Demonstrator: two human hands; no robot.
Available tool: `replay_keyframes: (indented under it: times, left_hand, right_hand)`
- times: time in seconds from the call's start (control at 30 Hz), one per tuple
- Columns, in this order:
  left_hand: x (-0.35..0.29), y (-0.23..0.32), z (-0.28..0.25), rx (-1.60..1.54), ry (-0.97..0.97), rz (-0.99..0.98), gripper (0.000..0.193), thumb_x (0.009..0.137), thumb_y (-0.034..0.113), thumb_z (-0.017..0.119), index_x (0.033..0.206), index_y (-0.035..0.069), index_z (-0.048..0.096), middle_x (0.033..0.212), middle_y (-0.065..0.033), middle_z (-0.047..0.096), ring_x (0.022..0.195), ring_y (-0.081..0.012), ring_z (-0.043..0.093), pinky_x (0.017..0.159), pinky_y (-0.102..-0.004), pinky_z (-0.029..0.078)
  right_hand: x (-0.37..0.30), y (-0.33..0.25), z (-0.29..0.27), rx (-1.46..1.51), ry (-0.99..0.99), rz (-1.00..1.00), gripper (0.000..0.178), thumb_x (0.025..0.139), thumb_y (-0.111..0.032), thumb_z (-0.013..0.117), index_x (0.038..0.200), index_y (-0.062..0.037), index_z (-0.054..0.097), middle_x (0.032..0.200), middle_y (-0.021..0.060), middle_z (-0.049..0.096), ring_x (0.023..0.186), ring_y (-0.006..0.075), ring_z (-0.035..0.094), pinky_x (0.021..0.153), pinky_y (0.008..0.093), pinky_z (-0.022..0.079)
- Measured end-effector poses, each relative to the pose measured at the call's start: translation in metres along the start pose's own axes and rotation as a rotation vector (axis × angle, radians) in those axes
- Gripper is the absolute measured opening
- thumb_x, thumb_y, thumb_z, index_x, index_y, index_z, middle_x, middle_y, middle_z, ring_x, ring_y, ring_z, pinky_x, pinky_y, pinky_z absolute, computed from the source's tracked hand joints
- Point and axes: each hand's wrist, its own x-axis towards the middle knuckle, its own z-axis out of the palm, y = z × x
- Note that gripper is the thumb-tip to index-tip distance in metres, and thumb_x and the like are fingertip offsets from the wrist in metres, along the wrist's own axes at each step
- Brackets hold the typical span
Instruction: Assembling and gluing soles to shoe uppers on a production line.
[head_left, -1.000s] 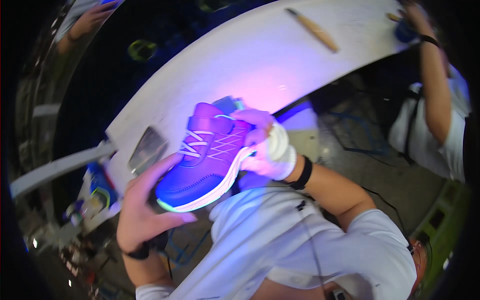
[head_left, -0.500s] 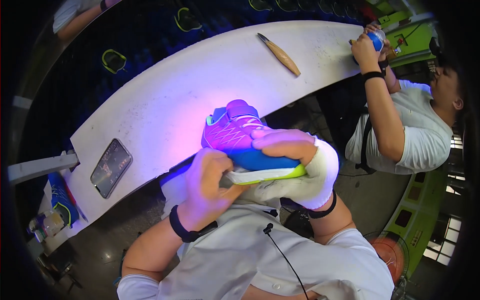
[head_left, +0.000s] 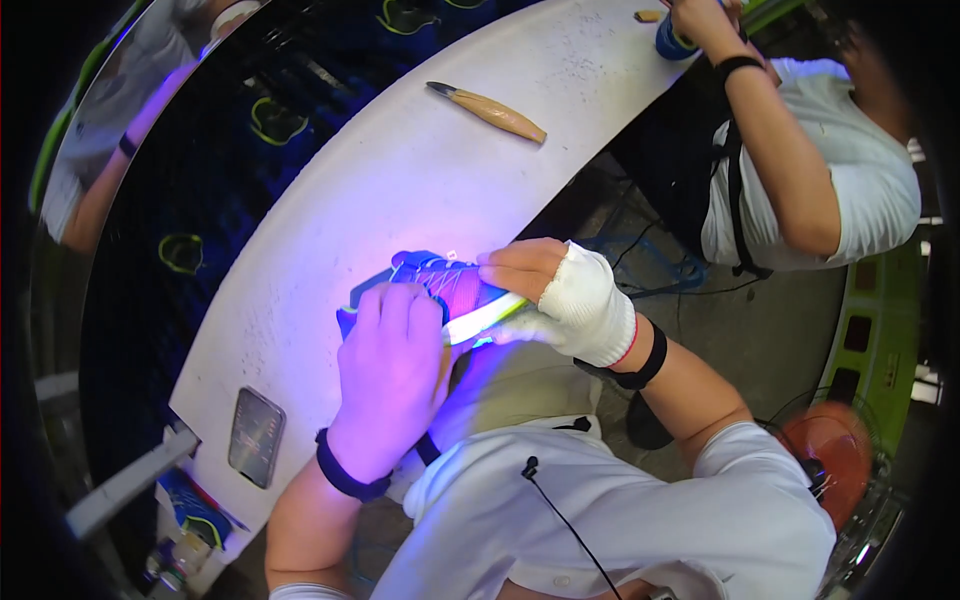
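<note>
A blue sports shoe (head_left: 462, 288) with laces and a white and yellow-green sole is held between my hands in purple light, over the table's near edge. My bare left hand (head_left: 392, 350) wraps the near side toward the heel; its thumb and the part of the sole behind it are hidden. At the other end, my right hand (head_left: 565, 295), in a white glove with bare fingertips, grips the toe with fingers over the upper. Beyond the shoe lies a knife (head_left: 495, 112) with a wooden handle and dark tip.
The shoe is above a white table (head_left: 330, 230). A phone (head_left: 257, 437) lies left, near another blue shoe (head_left: 195, 510). Dark conveyor (head_left: 225, 215) carries several yellow-green-rimmed shoes. On the right, a co-worker (head_left: 790, 160) holds a blue item; an orange fan (head_left: 830, 455) stands behind.
The view has turned, shifting the table and knife. The shoe has tilted and sits farther left in the picture. My left hand has moved up along its side; both hands keep hold.
</note>
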Motion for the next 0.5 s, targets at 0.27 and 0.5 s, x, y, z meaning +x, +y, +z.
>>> replay_keyframes:
  times: [0.27, 0.5]
  left_hand:
    - [0.011, 0.008, -0.006, 0.075, -0.021, -0.153, 0.053, 0.070, 0.033, 0.096, 0.100, 0.007, 0.061, 0.097, -0.0108, 0.062, 0.092, -0.0332, 0.064, 0.072, -0.0444, 0.054]
    - [-0.068, -0.080, -0.027, -0.482, -0.075, -0.244, 0.073, 0.075, 0.022, 0.097, 0.137, 0.004, 0.063, 0.137, -0.0158, 0.063, 0.135, -0.0346, 0.057, 0.117, -0.0467, 0.044]
  right_hand:
    - [0.004, 0.000, -0.002, 0.107, 0.029, 0.096, 0.043, 0.079, -0.035, 0.088, 0.108, -0.0048, 0.078, 0.108, 0.0115, 0.078, 0.093, 0.0311, 0.075, 0.081, 0.0400, 0.059]
    - [0.030, 0.012, 0.007, -0.003, -0.282, 0.272, 0.082, 0.088, -0.076, 0.067, 0.117, -0.0005, 0.078, 0.086, 0.0224, 0.076, 0.081, 0.0363, 0.077, 0.079, 0.0405, 0.062]
